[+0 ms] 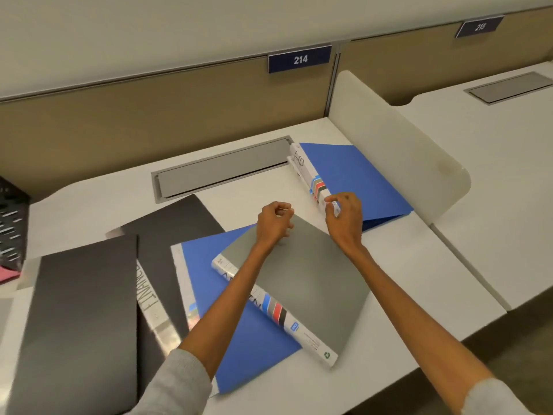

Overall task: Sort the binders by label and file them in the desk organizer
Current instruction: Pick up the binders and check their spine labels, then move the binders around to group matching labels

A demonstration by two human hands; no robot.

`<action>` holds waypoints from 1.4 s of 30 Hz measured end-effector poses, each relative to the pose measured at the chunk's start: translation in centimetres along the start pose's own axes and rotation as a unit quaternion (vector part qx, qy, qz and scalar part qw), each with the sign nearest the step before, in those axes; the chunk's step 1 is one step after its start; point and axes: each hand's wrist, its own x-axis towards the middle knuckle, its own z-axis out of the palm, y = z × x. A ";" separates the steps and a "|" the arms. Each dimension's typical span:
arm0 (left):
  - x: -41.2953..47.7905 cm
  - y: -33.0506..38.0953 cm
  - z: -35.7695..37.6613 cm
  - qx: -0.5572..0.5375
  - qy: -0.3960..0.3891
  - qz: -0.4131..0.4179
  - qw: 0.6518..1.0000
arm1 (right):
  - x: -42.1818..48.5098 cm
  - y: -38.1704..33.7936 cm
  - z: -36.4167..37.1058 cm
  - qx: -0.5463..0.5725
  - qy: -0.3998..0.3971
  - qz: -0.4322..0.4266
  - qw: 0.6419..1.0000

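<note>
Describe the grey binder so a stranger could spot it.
Find the white desk below the 214 sign. At its middle a blue binder lies flat with the grey binder on top. It alone has a grey cover; neighbours are blue or black.

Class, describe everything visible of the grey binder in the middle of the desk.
The grey binder lies flat and closed, half on a blue binder and half on the white desk. Its cover looks matte plastic; its white spine bears handwriting, blue, grey, red and black stripes and a recycling mark. The left hand is over its far corner.
</note>
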 end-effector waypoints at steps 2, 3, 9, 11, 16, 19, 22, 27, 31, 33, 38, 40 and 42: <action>-1.4 -0.7 -2.3 -0.004 0.009 0.009 1.000 | -2.2 -1.5 0.8 0.012 0.008 -0.021 1.000; -2.2 -1.0 -3.4 -0.004 0.014 0.013 1.000 | -3.3 -2.1 1.2 0.016 0.003 -0.032 0.999; -8.0 -4.1 -10.0 -0.001 0.047 -0.002 0.999 | -10.2 -5.3 3.9 0.028 -0.101 -0.039 0.994; -9.6 -5.3 -12.1 0.001 0.061 -0.007 0.998 | -12.7 -6.3 4.9 0.031 -0.108 -0.038 0.993; -13.3 -8.1 -17.7 0.011 0.095 -0.010 0.995 | -18.0 -9.9 8.1 0.047 -0.119 -0.047 0.991; -15.2 -9.6 -21.2 0.020 0.136 -0.042 0.990 | -20.7 -12.3 10.2 0.068 -0.148 -0.063 0.985; -16.5 -10.8 -24.6 0.035 0.190 -0.067 0.979 | -22.8 -14.7 12.1 0.077 -0.198 -0.083 0.974; -18.3 -13.0 -28.6 0.065 0.218 -0.071 0.971 | -25.3 -17.3 14.9 0.040 -0.271 -0.100 0.957; -19.7 -14.7 -31.4 0.103 0.264 -0.077 0.956 | -27.3 -19.2 17.1 0.028 -0.313 -0.111 0.943; -20.3 -15.3 -32.8 0.146 0.286 -0.097 0.942 | -28.4 -20.0 18.2 0.015 -0.337 -0.102 0.936; -22.2 -17.1 -36.4 0.246 0.346 -0.193 0.885 | -29.9 -22.0 20.6 -0.031 -0.354 -0.086 0.931; -23.1 -18.1 -37.8 0.278 0.340 -0.271 0.857 | -30.2 -22.6 21.2 -0.075 -0.354 -0.075 0.929; -23.8 -18.8 -38.9 0.277 0.337 -0.335 0.835 | -30.6 -22.9 21.8 -0.124 -0.346 -0.073 0.927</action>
